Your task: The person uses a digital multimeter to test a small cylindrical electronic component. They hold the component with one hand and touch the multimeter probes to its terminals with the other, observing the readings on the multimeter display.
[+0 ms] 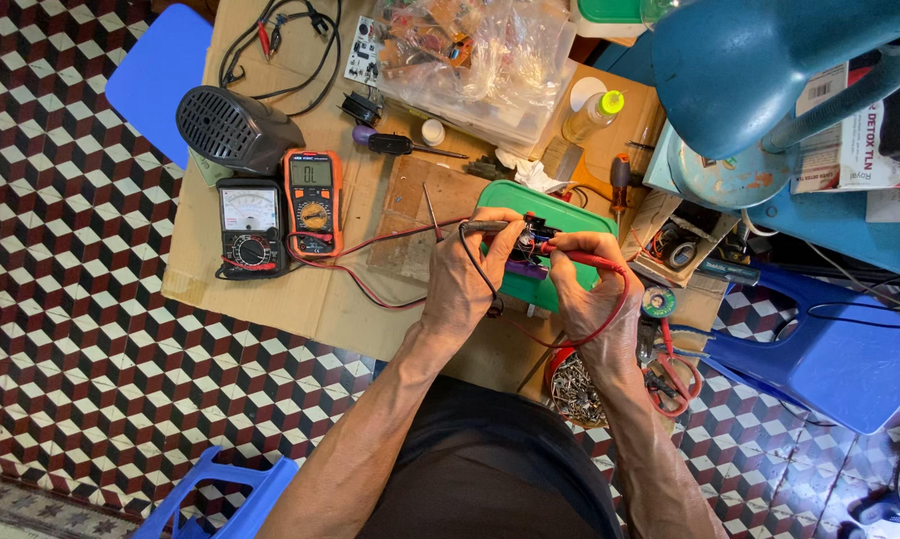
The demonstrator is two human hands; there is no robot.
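Head view, looking down on a cardboard-covered desk (270, 279) set over a patterned tile floor.

Left hand (467, 274): fingers closed around a black probe (485, 228), tip pointed right toward a small part (530, 250) held over a green lid (560, 215). Right hand (588, 289): grip closed on a red probe (582, 260), and its fingertips also seem to steady the small part. Both probe tips meet at the part, which sits between the two thumbs, just above the green lid.

Handling, as judged: the part looks light, rigid and small, with exposed bits that could bend or snap; best held by its body edges, not its leads. The probes are stiff and slim, taken like pens along the plastic shaft. Their red and black leads are limp and could drag the part if tugged.

Leads run left to an orange digital meter (312, 200); a black dial meter (250, 228) lies touching it on the left. A black speaker housing (235, 128) sits behind them.

Hard to make out: the part's exact kind, since fingers cover most of it; purple and red patches show, nothing more. Whether the probe tips actually touch metal cannot be told. A blue lamp shade (759, 60) cuts off the upper right. A tub of screws (575, 389) is partly hidden under the right wrist.
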